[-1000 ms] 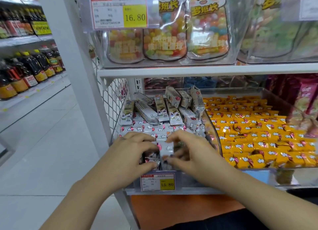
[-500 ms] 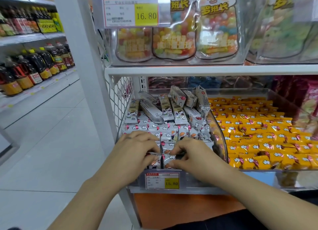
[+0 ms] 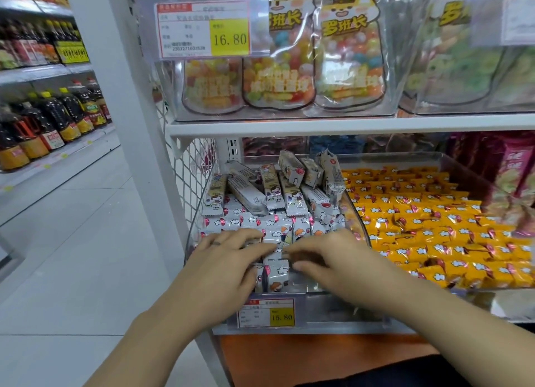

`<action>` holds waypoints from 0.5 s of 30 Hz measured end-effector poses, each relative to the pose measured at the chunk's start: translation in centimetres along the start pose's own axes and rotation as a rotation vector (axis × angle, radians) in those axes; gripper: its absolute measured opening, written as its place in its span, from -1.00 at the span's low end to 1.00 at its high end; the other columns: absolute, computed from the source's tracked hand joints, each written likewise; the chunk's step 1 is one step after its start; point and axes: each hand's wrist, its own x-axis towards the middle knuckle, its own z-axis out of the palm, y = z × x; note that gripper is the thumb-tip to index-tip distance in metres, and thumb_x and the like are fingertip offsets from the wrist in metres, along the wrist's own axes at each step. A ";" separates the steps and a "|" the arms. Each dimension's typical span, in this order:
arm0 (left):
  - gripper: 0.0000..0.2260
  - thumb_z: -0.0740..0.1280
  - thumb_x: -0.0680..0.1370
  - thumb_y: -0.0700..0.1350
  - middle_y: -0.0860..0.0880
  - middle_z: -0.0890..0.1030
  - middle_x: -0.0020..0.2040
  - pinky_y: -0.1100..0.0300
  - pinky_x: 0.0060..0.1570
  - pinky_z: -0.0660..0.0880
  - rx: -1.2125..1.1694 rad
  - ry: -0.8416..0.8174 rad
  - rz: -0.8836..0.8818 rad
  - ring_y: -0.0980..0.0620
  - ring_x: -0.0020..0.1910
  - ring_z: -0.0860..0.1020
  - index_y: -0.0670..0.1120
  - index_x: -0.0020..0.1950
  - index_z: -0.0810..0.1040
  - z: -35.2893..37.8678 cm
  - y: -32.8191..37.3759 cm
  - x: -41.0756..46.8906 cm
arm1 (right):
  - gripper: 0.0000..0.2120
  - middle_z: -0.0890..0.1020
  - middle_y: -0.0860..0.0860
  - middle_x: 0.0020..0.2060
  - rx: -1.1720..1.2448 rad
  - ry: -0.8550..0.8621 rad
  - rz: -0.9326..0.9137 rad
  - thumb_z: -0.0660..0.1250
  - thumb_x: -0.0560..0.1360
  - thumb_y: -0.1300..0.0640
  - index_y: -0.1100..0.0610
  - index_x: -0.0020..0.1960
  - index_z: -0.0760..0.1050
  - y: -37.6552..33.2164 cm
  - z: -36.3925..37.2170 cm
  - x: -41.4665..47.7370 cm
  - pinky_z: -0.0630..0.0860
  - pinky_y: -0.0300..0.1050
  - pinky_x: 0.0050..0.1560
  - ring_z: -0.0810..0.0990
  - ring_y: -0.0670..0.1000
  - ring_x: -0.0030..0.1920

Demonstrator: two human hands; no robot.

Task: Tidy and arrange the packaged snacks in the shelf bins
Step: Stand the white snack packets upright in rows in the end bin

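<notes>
**Squaring up the front row of white packs**

The white packs [image 3: 275, 273] stand on edge in rows at the front of the left bin [image 3: 324, 305], and I work at the nearest row, right behind the clear front wall. My left hand [image 3: 228, 259] lies on top of the row with the fingers stretched almost straight, pressing down so the packs stay upright and level; it grips nothing. My right hand [image 3: 327, 259] comes in from the other side, fingers bent toward the thumb at the edge of one pack. The fingertips are blurred, so I cannot tell whether I pinch it or only nudge it. The two hands nearly meet over that pack, which I judge squeezes the row tight.

Behind the rows, loose packs [image 3: 289, 189] lean in a jumbled heap; they look like the next job. The yellow packs [image 3: 434, 227] in the bin beside already lie in neat rows. A price tag [image 3: 266, 313] hangs below my hands.
</notes>
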 end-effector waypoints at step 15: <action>-0.42 -0.11 0.37 0.23 0.24 0.29 0.38 0.20 0.35 0.03 -0.015 0.046 -0.006 0.18 0.37 0.21 0.24 0.31 0.40 -0.1 0.8 0.6 | -0.76 0.45 -0.15 0.13 -0.639 -0.023 0.080 0.24 0.51 -0.11 -0.12 0.14 0.53 2.1 -2.2 -0.9 -0.25 0.29 0.44 0.11 0.01 0.39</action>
